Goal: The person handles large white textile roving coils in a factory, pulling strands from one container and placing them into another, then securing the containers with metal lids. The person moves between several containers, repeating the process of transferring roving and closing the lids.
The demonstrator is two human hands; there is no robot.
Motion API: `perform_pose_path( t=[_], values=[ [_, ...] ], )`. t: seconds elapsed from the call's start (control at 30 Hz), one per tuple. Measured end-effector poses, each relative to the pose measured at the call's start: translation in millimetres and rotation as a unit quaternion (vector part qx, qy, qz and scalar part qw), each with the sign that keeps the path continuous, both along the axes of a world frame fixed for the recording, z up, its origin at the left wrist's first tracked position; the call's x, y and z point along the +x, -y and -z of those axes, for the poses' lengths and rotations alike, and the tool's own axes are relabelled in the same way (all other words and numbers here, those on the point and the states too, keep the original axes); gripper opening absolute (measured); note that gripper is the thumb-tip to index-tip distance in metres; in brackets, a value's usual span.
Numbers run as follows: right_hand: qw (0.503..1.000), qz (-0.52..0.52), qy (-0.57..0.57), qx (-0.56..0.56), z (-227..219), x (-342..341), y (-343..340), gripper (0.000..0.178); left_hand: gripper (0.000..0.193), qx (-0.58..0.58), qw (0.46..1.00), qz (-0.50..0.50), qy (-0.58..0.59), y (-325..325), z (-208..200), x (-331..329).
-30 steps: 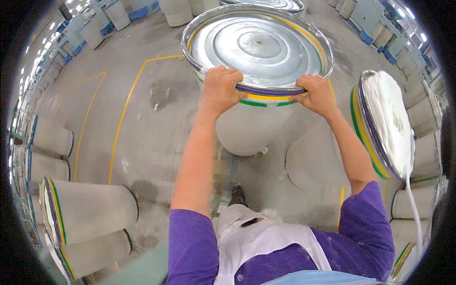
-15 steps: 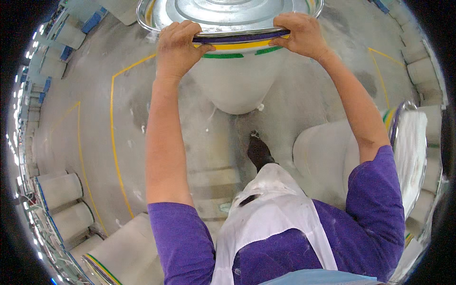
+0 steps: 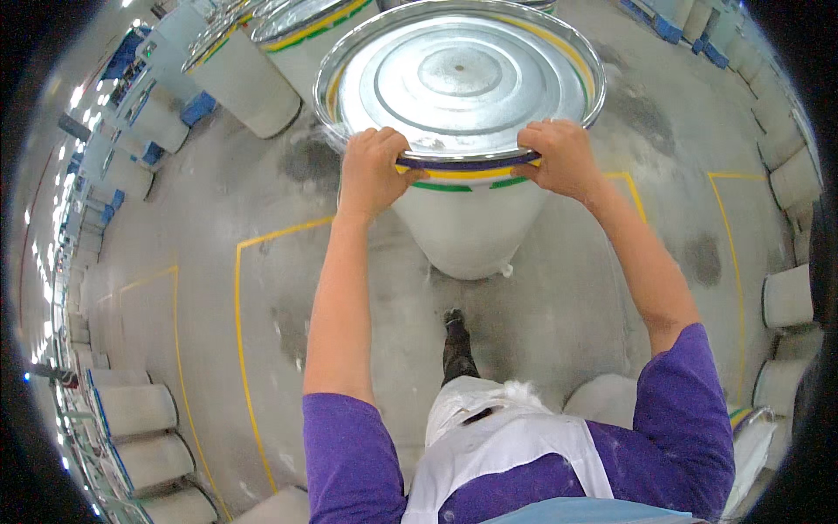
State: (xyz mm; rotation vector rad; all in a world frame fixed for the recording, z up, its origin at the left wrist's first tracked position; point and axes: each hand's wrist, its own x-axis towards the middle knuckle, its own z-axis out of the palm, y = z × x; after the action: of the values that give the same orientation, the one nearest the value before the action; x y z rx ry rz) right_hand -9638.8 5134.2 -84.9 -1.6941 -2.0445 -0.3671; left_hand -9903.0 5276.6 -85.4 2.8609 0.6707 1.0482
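In front of me stands a tall white drum-like can (image 3: pixel 471 231) with a shiny metal rim and purple, yellow and green bands below it. Inside the rim shows a round metal plate (image 3: pixel 393 96) with concentric ridges. My left hand (image 3: pixel 375 170) grips the near rim on its left part, fingers over the top and thumb underneath. On the right part of the same rim, my right hand (image 3: pixel 559 159) holds on in the same way. Both arms reach straight forward. A bit of white fluff clings to the can's lower edge.
More banded cans (image 3: pixel 249 83) stand at the far left. Rows of white cans line the left (image 3: pixel 135 410) and right (image 3: pixel 786 297) sides. A can filled with white fibre (image 3: pixel 751 445) is at my near right. Yellow lines (image 3: pixel 240 332) mark the grey floor.
I have moved forward with the can; the cans beside me have slid back, and banded cans now show ahead. Both hands keep their hold, and more of the metal plate is visible.
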Motion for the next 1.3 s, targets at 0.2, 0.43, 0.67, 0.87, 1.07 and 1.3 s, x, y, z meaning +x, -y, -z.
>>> perform_pose_path(
  t=[0.2,0.43,0.67,0.87,1.07,1.3],
  values=[
    [0.998,0.044,-0.005,0.036,23.8,-13.7,-3.8,0.038,0.039,-0.004,0.999,0.033,-0.011,-24.2,25.1,-3.1],
    [0.994,0.107,-0.002,0.034,21.5,-38.8,-2.9,0.035,0.040,-0.006,0.997,0.079,-0.016,-46.4,26.6,-4.9],
    [0.995,0.098,-0.011,0.034,28.3,-41.8,9.2,0.033,0.039,0.012,0.994,0.110,-0.023,-60.0,27.6,-0.4],
    [0.992,0.108,-0.043,0.045,13.2,-19.2,-4.6,0.028,0.037,-0.030,0.987,0.134,-0.086,-71.5,1.5,38.7],
    [0.989,0.115,-0.056,0.074,15.1,73.7,-72.2,0.031,0.036,-0.035,0.983,0.154,-0.090,-155.2,-4.0,143.7],
    [0.982,0.159,-0.054,0.084,10.1,173.8,-172.0,0.030,0.035,-0.019,0.977,0.193,-0.085,-270.8,-11.4,262.3]
  ],
)
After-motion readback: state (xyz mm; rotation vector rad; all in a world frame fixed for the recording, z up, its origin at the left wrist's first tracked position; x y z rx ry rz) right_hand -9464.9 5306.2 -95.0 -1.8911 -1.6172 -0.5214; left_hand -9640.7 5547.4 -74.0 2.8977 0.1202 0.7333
